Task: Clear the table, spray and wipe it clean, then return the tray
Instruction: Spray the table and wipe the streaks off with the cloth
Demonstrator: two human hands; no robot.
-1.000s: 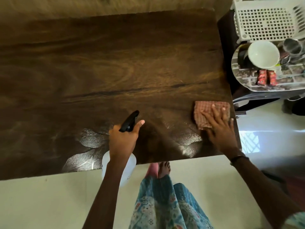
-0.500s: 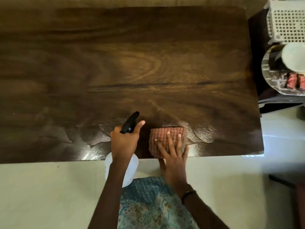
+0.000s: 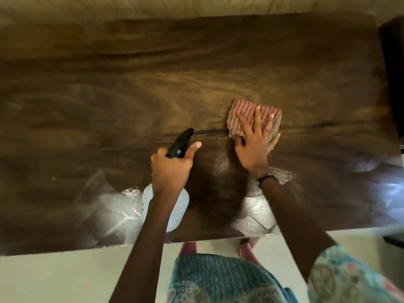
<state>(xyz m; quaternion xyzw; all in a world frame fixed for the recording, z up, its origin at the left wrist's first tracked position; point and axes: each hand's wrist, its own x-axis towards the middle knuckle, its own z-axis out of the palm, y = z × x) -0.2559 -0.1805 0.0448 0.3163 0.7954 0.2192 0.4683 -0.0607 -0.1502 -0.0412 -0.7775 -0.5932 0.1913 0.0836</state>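
Since before, my flat right hand [image 3: 253, 147] is pushing the cloth [image 3: 254, 119] farther up the table [image 3: 109, 95], wiping, while my left hand [image 3: 171, 169] is gripping the spray bottle [image 3: 175, 206]; next I am covering the far side.

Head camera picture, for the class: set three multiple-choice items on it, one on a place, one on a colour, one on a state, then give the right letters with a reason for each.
1. Where does the cloth lie?
A. on the table
B. on the floor
C. over the person's arm

2. What colour is the head of the spray bottle?
A. red
B. black
C. yellow

3. How does the right hand meet the cloth?
A. it pinches one corner and lifts it
B. it hangs clear above it
C. it presses flat on it with spread fingers

Answers:
1 A: the cloth lies on the brown wooden table, past the middle.
2 B: the head is black above a white body, gripped by the left hand.
3 C: the fingers lie straight and spread over the striped cloth.
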